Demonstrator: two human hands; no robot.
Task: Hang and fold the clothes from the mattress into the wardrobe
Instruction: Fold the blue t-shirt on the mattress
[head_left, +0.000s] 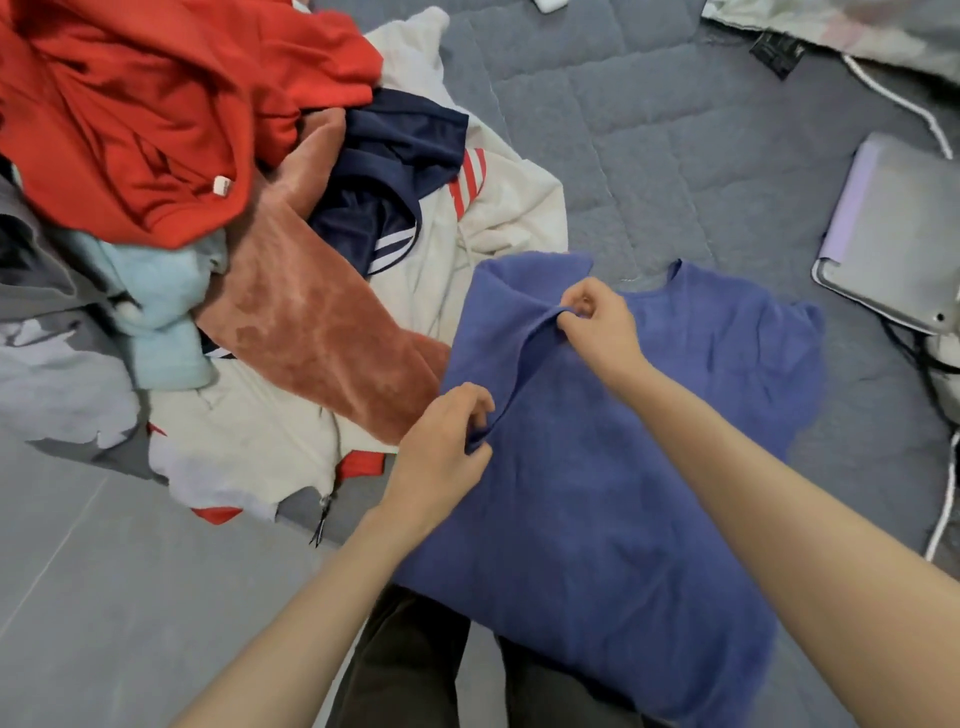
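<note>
Head view is showing one blue T-shirt (623, 467) lying flat on the grey quilted mattress (649, 130), under both hands. Its long axis is running from the person outward, with the collar pointing away beyond the right hand (597, 322) and the hem lying back toward the forearms. A raised ridge of fabric is running between the two hands. The right hand is pinching its far end with curled fingers, and the left hand (441, 452) is pinching its near end the same way.

Beyond the right hand, bare mattress is lying open. To its right, well apart, one laptop (898, 234) is sitting beside a white cable (904, 98). Left of the left hand, a pile is crowding the shirt's edge. Five garments are showing plainly: a red top (156, 104), a rust fleece (322, 322) touching the shirt, a navy piece (395, 156), a cream one (509, 208) and a pale blue one (161, 312). Below and left of the left hand, the mattress edge is giving way to grey floor (78, 571).
</note>
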